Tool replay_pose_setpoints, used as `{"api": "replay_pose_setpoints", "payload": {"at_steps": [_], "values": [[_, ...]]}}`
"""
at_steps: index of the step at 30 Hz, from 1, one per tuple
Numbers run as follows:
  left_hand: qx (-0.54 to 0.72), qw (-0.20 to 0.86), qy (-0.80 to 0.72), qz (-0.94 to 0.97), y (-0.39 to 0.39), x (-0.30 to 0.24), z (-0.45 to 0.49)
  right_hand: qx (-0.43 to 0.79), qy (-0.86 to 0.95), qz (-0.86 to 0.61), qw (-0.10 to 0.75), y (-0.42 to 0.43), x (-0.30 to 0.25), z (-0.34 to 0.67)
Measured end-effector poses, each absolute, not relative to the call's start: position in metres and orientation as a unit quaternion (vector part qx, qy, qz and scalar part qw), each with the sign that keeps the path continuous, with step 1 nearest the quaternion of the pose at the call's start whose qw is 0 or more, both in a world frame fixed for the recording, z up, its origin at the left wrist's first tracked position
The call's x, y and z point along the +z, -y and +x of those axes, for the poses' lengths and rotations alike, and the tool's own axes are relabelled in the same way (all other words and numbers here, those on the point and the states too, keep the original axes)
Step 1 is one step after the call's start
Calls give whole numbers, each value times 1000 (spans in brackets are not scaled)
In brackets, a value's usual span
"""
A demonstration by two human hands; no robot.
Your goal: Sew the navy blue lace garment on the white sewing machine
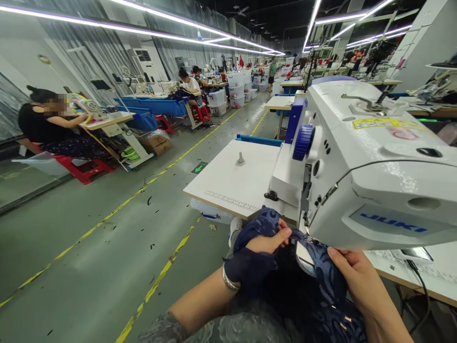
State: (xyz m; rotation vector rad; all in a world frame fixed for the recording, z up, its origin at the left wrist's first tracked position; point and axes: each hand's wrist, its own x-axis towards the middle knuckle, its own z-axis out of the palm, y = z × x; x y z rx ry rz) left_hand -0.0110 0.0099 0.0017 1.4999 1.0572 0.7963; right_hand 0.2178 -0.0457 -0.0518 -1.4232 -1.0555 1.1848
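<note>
A navy lace fabric (pixel 323 271) runs under the needle area of a white JUKI sewing machine (pixel 385 176). My left hand (pixel 269 243) pinches the fabric just left of the presser foot, with a sheer navy piece draped over the wrist beside a silver bracelet (pixel 229 280). On the other side, my right hand (pixel 352 267) grips the edge of the same fabric between thumb and fingers. The cloth stretches between both hands across the machine's narrow metal bed (pixel 304 259), and its lower folds hang over my lap. The needle tip is hard to make out.
The white machine table (pixel 228 176) carries a printed ruler and a small grey post (pixel 240 159). A blue handwheel (pixel 303 143) juts from the machine. At left, a person (pixel 50 119) sits sewing on a red stool (pixel 84 166). A cable (pixel 421 281) hangs at right.
</note>
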Motion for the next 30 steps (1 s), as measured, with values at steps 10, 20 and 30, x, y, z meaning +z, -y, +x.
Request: {"api": "replay_pose_setpoints", "payload": {"at_steps": [10, 20, 30], "values": [[254, 539, -480, 644, -15, -21, -40, 446, 478, -536, 534, 44, -39, 207], [263, 438, -499, 700, -11, -4, -39, 449, 482, -524, 540, 49, -45, 207], [137, 521, -379, 752, -5, -10, -39, 434, 506, -528, 526, 106, -47, 234]]}}
